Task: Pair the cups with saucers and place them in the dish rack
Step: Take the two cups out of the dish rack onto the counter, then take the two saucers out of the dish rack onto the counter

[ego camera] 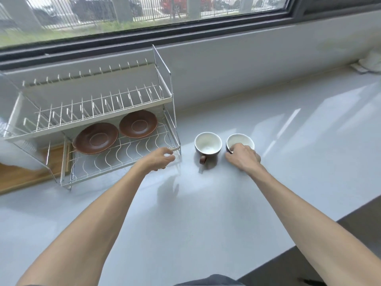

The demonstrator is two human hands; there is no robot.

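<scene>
- A pale grey glossy desk runs under a wide window, seen from above by a head-worn camera.
- On the left stands a two-tier white wire dish rack. Its lower shelf holds two round brown ceramic saucers lying flat: the nearer saucer to the left, and the farther saucer just beside it to the right.
- Two dark-sided cups with white insides sit upright on the desk, right of the rack and near each other. The left cup points its brown handle toward the viewer and is untouched.
- The right hand grips the right cup at its near rim, a fingertip curled over the edge into the bowl.
- The left hand hovers at the rack's front right corner, fingers loosely curled, holding nothing.
- Neither cup is paired with a saucer yet.
- Risks, as I judge them: a rim pinch is a weak hold, so the cup may tip or slip when lifted. The low upper tier leaves little headroom, so a cup could knock the wires. A cup set off-centre could skid a saucer on the curved wires.
</scene>
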